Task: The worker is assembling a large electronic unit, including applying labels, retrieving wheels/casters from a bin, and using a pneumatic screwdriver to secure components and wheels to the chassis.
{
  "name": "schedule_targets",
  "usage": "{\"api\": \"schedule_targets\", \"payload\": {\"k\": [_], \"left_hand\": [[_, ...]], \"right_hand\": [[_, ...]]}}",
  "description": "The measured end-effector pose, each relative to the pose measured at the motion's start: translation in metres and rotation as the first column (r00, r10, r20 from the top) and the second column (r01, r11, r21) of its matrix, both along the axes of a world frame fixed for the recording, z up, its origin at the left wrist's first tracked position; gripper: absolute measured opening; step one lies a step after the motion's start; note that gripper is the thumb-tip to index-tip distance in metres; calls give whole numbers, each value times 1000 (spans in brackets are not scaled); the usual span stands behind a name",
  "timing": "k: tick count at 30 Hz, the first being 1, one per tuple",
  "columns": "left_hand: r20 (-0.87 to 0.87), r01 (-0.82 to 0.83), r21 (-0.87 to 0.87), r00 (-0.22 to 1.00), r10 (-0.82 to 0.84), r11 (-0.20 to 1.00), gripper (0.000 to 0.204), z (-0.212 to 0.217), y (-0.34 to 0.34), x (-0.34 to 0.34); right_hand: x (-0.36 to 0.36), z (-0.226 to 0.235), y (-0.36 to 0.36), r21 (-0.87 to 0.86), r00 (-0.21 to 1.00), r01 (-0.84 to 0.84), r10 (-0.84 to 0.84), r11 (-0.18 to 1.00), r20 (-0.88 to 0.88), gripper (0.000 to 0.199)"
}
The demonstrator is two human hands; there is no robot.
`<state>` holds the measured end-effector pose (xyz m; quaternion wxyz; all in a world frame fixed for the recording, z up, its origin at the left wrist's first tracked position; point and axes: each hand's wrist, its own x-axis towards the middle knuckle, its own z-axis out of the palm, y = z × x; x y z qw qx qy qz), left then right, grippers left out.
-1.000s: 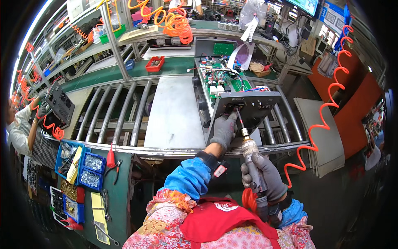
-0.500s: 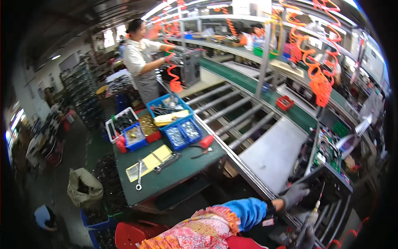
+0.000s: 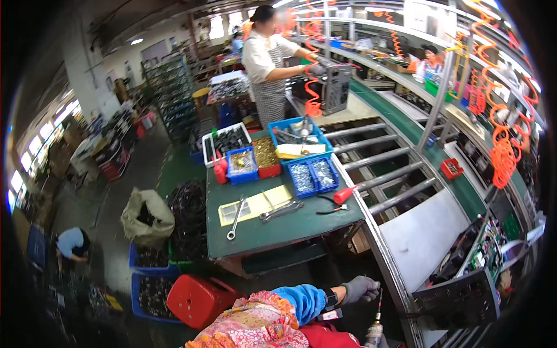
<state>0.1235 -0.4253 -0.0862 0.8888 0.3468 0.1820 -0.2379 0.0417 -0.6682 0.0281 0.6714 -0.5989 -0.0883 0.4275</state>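
Note:
My left hand point(image 3: 361, 289), in a grey glove, is in front of the conveyor's edge, its fingers drawn together beside the tip of a long screwdriver bit. Whatever they pinch is too small to make out. A power screwdriver point(image 3: 376, 332) points upward at the lower edge, with my right hand point(image 3: 383, 343) closed round it and mostly cut off by the picture's rim. To the right of both hands a black panel point(image 3: 458, 298) stands tilted on the conveyor, close to a pile of green circuit boards point(image 3: 484, 249).
On the green table point(image 3: 261, 240) are a wrench point(image 3: 237, 217), pliers point(image 3: 333, 210), a blue bin of screws point(image 3: 313, 177) and a brass-coloured parts bin point(image 3: 265, 152). A red stool point(image 3: 200, 301) is at my left. Across the table, a person point(image 3: 270, 64) handles a metal case point(image 3: 336, 87).
The view has swung left. My left hand has come away from the black panel to the screwdriver's tip. The screwdriver has moved left, off the panel.

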Motion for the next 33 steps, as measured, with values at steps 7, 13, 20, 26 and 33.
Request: {"api": "schedule_targets", "payload": {"k": [7, 13, 20, 26, 33], "left_hand": [[113, -186, 280, 981, 160, 942, 16, 2, 19, -14], [37, -254, 174, 967, 251, 952, 21, 11, 25, -12], [65, -239, 239, 971, 230, 941, 17, 24, 6, -10], [99, -163, 194, 984, 146, 967, 12, 26, 7, 0], [256, -162, 50, 956, 144, 986, 13, 25, 4, 6]], "right_hand": [[12, -15, 11, -35, 988, -157, 157, 987, 9, 50], [20, -24, 9, -111, 988, -153, 153, 982, -8, 50], [22, -32, -2, -93, 993, -115, 115, 989, -5, 53], [17, -27, -6, -126, 997, -5, 15, 992, 81, 49], [20, 3, -14, -60, 998, 25, -29, 998, -55, 45]]}}
